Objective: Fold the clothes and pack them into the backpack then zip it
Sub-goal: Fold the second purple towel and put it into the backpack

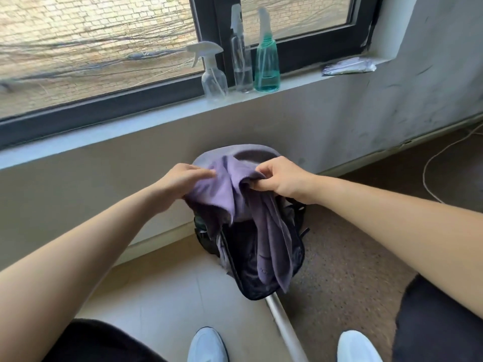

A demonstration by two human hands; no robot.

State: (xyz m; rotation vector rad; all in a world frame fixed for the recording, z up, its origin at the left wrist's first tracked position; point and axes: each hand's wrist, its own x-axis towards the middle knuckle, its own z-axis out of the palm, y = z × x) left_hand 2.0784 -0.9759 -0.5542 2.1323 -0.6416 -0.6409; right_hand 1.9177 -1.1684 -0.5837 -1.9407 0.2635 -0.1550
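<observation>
A purple garment (222, 189) hangs bunched above a black backpack (251, 259) that stands on the floor against the wall under the window. My right hand (279, 178) pinches a fold of the garment near its top. My left hand (183, 178) lies against the cloth on its left side, fingers extended over it. A long part of the garment droops down over the backpack's front. The backpack's upper part is hidden behind the cloth, so its opening cannot be seen.
Three spray bottles (266, 61) stand on the windowsill (156, 118), with a plastic packet (347, 66) further right. A white pole (285, 327) lies on the floor by my white shoes (206, 346). A cable (431, 173) runs along the brown carpet at right.
</observation>
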